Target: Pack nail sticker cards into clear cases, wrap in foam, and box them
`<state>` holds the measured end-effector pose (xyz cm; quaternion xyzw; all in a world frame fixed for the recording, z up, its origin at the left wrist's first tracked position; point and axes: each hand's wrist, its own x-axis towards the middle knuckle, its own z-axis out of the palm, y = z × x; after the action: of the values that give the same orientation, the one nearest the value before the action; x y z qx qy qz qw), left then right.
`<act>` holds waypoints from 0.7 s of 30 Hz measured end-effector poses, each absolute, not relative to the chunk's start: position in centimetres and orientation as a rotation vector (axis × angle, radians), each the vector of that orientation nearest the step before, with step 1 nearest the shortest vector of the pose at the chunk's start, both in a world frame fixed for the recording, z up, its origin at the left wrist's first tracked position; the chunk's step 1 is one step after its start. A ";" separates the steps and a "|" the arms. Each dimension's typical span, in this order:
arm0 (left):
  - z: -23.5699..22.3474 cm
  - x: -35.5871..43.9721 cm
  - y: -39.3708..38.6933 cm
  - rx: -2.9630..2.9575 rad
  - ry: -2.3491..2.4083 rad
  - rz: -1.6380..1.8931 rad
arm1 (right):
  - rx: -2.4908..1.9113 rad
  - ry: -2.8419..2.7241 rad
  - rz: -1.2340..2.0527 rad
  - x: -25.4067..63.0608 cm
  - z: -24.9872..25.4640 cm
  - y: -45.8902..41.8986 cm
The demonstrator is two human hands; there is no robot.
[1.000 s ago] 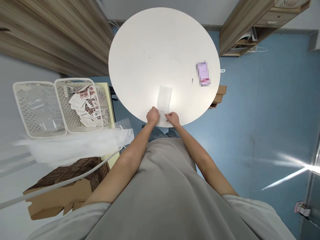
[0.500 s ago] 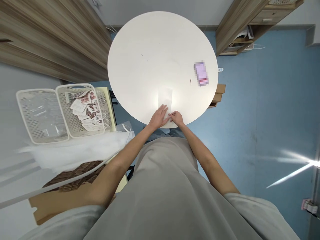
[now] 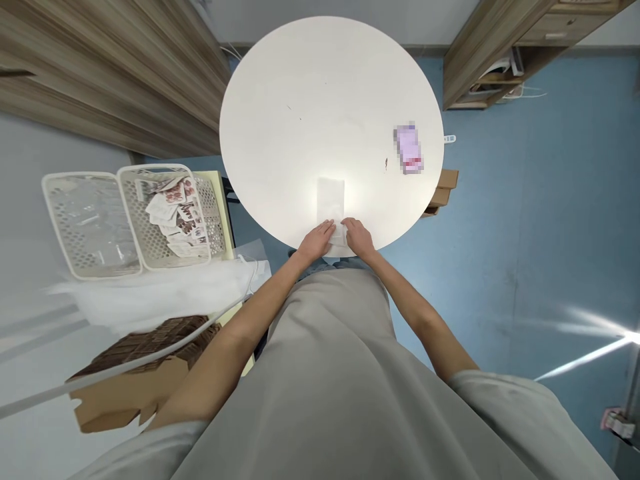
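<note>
A thin, translucent plastic bag (image 3: 331, 198) lies flat on the white round table (image 3: 300, 73), close to its front edge. My left hand (image 3: 318, 240) rests on the lower left of the bag, fingers stretched out flat. At the bag's lower right edge is my right hand (image 3: 359, 237), its fingers bent together and the tips touching the edge. The grip of those fingertips is too small to make out fully.
A blurred purple item (image 3: 410, 148) and a small brown scrap (image 3: 387, 163) lie on the table's right. To my left stand white baskets, one with printed packets (image 3: 173, 217), another with clear plastic pieces (image 3: 95, 227). Nearby are white sheeting (image 3: 165, 300) and a cardboard box (image 3: 125, 393).
My right hand has moved slightly right, away from my left hand, to the bag's right edge. The left hand stays on the bag. The whole view has shifted a little.
</note>
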<state>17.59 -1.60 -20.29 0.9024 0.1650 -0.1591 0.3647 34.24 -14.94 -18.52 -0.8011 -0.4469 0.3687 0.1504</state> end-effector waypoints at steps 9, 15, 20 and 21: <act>-19.1 19.6 0.7 2.024 0.828 -0.408 | -2.211 -1.320 1.148 36.2 -19.5 -13.6; -19.5 20.1 2.1 1.746 1.218 -0.270 | -2.336 -1.060 1.197 37.0 -20.2 -10.7; -20.6 21.5 2.1 1.680 1.450 -0.251 | -2.493 -0.802 1.231 36.4 -20.6 -8.8; -20.8 21.7 2.1 1.672 1.477 -0.250 | -2.514 -0.778 1.237 36.3 -20.5 -8.5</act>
<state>21.74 2.09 -20.75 0.6711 0.5930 -0.1004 0.4334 36.31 -8.53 -20.47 -0.8587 -0.2658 0.4224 0.1165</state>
